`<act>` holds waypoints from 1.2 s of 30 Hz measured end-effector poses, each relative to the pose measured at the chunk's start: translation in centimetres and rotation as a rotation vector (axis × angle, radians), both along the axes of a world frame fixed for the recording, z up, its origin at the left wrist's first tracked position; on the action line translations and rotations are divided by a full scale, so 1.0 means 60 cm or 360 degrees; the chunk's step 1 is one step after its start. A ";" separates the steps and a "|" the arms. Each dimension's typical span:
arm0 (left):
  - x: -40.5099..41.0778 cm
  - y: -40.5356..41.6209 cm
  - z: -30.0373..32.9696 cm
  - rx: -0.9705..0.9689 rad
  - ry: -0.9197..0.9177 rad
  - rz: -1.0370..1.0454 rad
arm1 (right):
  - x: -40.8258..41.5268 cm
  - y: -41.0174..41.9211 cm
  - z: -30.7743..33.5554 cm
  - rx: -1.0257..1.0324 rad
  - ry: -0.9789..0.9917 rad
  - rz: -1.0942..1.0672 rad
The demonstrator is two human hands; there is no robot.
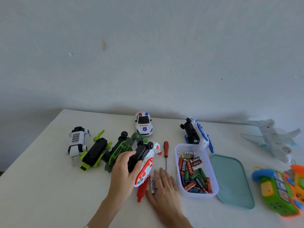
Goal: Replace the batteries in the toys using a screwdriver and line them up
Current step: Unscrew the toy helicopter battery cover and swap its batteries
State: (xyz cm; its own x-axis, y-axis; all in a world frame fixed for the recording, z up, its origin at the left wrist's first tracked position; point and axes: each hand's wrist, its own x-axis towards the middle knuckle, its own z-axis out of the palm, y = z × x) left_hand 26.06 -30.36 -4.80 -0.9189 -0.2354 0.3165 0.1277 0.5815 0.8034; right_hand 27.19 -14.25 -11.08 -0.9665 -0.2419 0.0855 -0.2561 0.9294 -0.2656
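Toys lie across the white desk [49, 186], set against a pale wall. Farthest left is a white robot dog [77, 142], then a lime-green and black toy [94, 153] on its back, then a dark green one [120, 149] likewise overturned. Behind them a police car [144, 123] stands on its wheels. The left hand [124, 175] grips a red-and-white toy vehicle [144, 163] tipped on its side, fingers curled over its black underside. Just under it a red plastic piece [142, 189] rests on the desk, and beside that a white battery [152, 185]. The right hand [164, 186] lies flat, fingers straight and spread, touching the battery as far as I can make out. A red-handled screwdriver [166, 153] lies just beyond its fingertips. Next comes a clear tub of batteries [195, 171], a blue-and-white toy [196, 134] behind it, its teal lid [232, 180] alongside. Far right are a pale toy plane [273, 139] and a green-and-orange toy phone [279, 191].
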 end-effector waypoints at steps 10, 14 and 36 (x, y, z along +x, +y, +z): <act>0.016 -0.003 -0.002 -0.0095 0.0100 0.0094 | 0.015 0.018 0.015 -0.0166 0.0110 0.0192; 0.023 0.009 0.008 -0.0241 0.0228 0.0301 | 0.018 0.060 0.035 -0.0596 0.0507 0.0521; -0.122 0.299 -0.009 -0.1675 -0.0846 -0.0182 | -0.217 0.257 0.107 0.0771 -0.0098 0.0768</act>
